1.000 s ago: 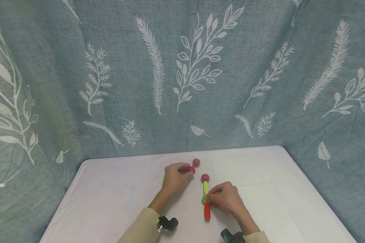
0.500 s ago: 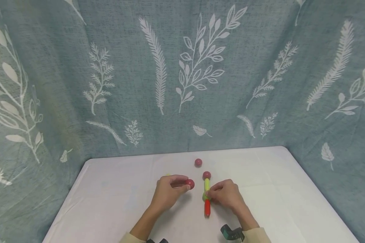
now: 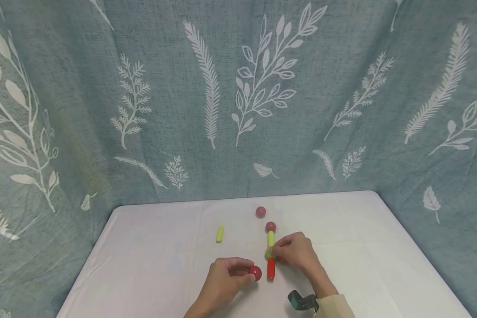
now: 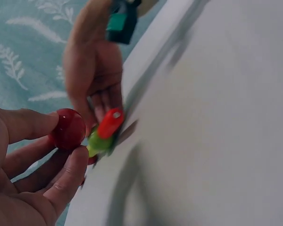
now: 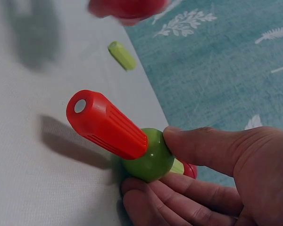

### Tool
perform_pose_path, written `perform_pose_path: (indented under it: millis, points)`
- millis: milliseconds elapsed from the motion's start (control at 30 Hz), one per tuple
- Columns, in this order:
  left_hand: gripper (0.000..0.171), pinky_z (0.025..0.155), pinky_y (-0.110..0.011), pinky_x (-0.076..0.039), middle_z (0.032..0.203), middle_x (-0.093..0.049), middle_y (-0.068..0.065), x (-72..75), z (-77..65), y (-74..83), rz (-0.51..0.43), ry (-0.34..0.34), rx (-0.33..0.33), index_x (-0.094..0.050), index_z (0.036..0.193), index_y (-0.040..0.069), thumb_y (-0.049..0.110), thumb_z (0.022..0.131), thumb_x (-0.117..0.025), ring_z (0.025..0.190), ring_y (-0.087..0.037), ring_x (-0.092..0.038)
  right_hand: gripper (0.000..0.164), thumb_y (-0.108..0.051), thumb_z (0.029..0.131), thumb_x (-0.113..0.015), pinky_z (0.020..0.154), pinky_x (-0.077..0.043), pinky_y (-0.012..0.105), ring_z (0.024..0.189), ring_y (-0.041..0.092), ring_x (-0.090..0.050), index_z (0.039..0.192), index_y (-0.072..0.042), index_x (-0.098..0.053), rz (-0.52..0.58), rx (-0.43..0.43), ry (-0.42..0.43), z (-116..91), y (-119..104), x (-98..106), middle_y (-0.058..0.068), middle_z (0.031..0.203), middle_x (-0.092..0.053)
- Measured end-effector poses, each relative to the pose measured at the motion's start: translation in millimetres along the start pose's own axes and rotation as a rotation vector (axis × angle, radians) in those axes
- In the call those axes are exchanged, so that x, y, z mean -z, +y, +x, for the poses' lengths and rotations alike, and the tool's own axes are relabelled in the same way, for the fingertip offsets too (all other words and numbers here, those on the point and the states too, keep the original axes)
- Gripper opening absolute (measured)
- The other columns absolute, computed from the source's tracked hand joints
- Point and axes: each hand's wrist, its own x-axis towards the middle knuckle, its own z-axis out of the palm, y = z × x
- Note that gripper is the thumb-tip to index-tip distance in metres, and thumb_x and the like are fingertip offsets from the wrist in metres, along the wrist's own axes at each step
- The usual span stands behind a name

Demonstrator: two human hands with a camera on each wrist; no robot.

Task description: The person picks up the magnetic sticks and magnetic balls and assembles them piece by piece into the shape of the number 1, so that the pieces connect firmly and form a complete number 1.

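Note:
My right hand (image 3: 298,254) pinches a green ball (image 5: 151,157) between thumb and fingers. A red rod (image 5: 106,123) sticks out of that ball toward me, its end showing a pale round disc. On the ball's far side a yellow-green rod (image 3: 270,239) runs to a red ball (image 3: 270,227), all in one line. My left hand (image 3: 228,280) holds another red ball (image 4: 69,129) between thumb and fingertips. That ball is just left of the red rod in the head view, apart from it.
A loose yellow-green rod (image 3: 220,234) lies on the white table (image 3: 155,265), left of the joined pieces. Farther back lies a single red ball (image 3: 260,212). A blue-green leaf-patterned curtain (image 3: 222,110) hangs behind the table.
My left hand has drawn its red ball back toward me, to beside the red rod's near end. The loose yellow-green rod has come into full view. My right hand keeps its grip, nearly still.

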Motion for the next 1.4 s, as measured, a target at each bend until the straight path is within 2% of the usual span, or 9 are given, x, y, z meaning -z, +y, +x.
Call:
perform_pose_path:
  millis: [133, 300, 400, 600, 1033, 1267, 1400]
  points:
    - [0.022, 0.086, -0.033, -0.068, 0.106, -0.084, -0.005, -12.5, -2.7, -3.5, 0.021, -0.023, 0.006, -0.083, 0.111, 0.007, 0.003, 0.090, -0.087, 0.093, -0.018, -0.080, 0.018, -0.023, 0.090, -0.089, 0.068, -0.057, 0.029, 0.074, 0.018, -0.067, 0.097, -0.008, -0.084, 0.003, -0.005, 0.002, 1, 0, 0, 0.001, 0.079, -0.078]
    - [0.022, 0.089, -0.037, -0.067, 0.099, -0.082, 0.001, -28.4, -3.3, -5.3, 0.037, -0.025, 0.088, -0.084, 0.110, 0.009, 0.007, 0.089, -0.089, 0.088, -0.015, -0.076, 0.016, -0.022, 0.089, -0.089, 0.067, -0.056, 0.029, 0.073, 0.018, -0.068, 0.096, -0.008, -0.084, 0.007, -0.014, 0.004, 1, -2, 0, 0.002, 0.080, -0.077]
    - [0.020, 0.089, -0.039, -0.067, 0.094, -0.080, 0.005, -37.6, -3.5, -6.2, 0.061, -0.006, 0.111, -0.084, 0.108, 0.011, 0.008, 0.089, -0.090, 0.086, -0.013, -0.073, 0.016, -0.022, 0.088, -0.089, 0.066, -0.055, 0.028, 0.073, 0.018, -0.068, 0.094, -0.009, -0.084, 0.002, -0.014, 0.007, 1, -2, 0, 0.001, 0.079, -0.077]
    - [0.018, 0.084, -0.035, -0.068, 0.092, -0.079, 0.005, -49.5, -5.4, -5.4, 0.084, 0.037, 0.075, -0.084, 0.104, 0.009, 0.006, 0.087, -0.091, 0.083, -0.012, -0.074, 0.017, -0.022, 0.088, -0.089, 0.066, -0.056, 0.028, 0.073, 0.018, -0.068, 0.095, -0.008, -0.084, 0.004, -0.020, 0.005, 2, -4, 0, 0.002, 0.079, -0.077]
    - [0.016, 0.080, -0.033, -0.067, 0.087, -0.079, 0.005, -57.2, -0.6, -0.1, 0.126, 0.082, 0.057, -0.084, 0.099, 0.010, 0.003, 0.086, -0.091, 0.078, -0.010, -0.072, 0.015, -0.020, 0.087, -0.089, 0.066, -0.058, 0.028, 0.072, 0.017, -0.070, 0.094, -0.007, -0.084, 0.026, 0.009, 0.001, 1, -6, 0, 0.002, 0.077, -0.078]
    - [0.018, 0.085, -0.037, -0.068, 0.089, -0.081, 0.002, -58.1, 1.9, 2.8, 0.151, 0.108, 0.083, -0.084, 0.103, 0.008, 0.005, 0.087, -0.092, 0.079, -0.010, -0.073, 0.014, -0.019, 0.087, -0.090, 0.067, -0.060, 0.029, 0.072, 0.017, -0.071, 0.093, -0.007, -0.084, 0.034, 0.019, 0.004, 0, -5, -1, 0.002, 0.079, -0.078]
    - [0.018, 0.086, -0.038, -0.068, 0.090, -0.082, 0.001, -57.5, 2.0, 3.8, 0.150, 0.109, 0.072, -0.084, 0.103, 0.007, 0.005, 0.086, -0.092, 0.079, -0.010, -0.074, 0.014, -0.018, 0.087, -0.090, 0.066, -0.060, 0.029, 0.072, 0.017, -0.071, 0.093, -0.007, -0.084, 0.035, 0.017, 0.004, -1, -5, -1, 0.002, 0.079, -0.078]
